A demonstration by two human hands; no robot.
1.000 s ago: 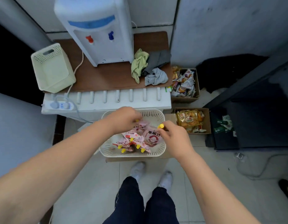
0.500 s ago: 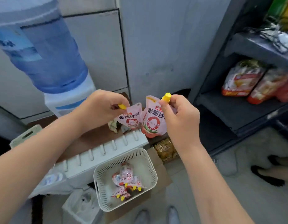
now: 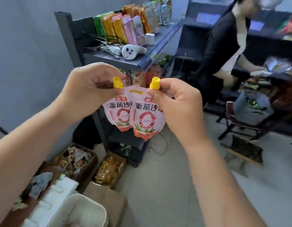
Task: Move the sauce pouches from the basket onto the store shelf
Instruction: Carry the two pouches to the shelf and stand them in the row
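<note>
I hold two pink sauce pouches with yellow caps side by side at chest height. My left hand (image 3: 91, 89) pinches the neck of the left pouch (image 3: 116, 115) just under its cap. My right hand (image 3: 178, 105) grips the right pouch (image 3: 146, 118) the same way. Both pouches hang upright, their edges overlapping. Behind them stands the dark grey store shelf (image 3: 133, 63), its top board lined with upright snack packets. The white basket (image 3: 79, 210) shows only its rim at the bottom left, and its contents are hidden.
A white plush toy (image 3: 132, 50) and tangled wires lie on the shelf's top board. Cardboard boxes of snacks (image 3: 109, 169) sit on the floor by the shelf foot. A person in black (image 3: 224, 46) bends over a second shelf on the right, beside a stool carrying a bag (image 3: 251, 108).
I lifted both pouches out of the basket and turned right, away from the water dispenser, toward the store shelf. The basket now sits low at the frame's bottom left.
</note>
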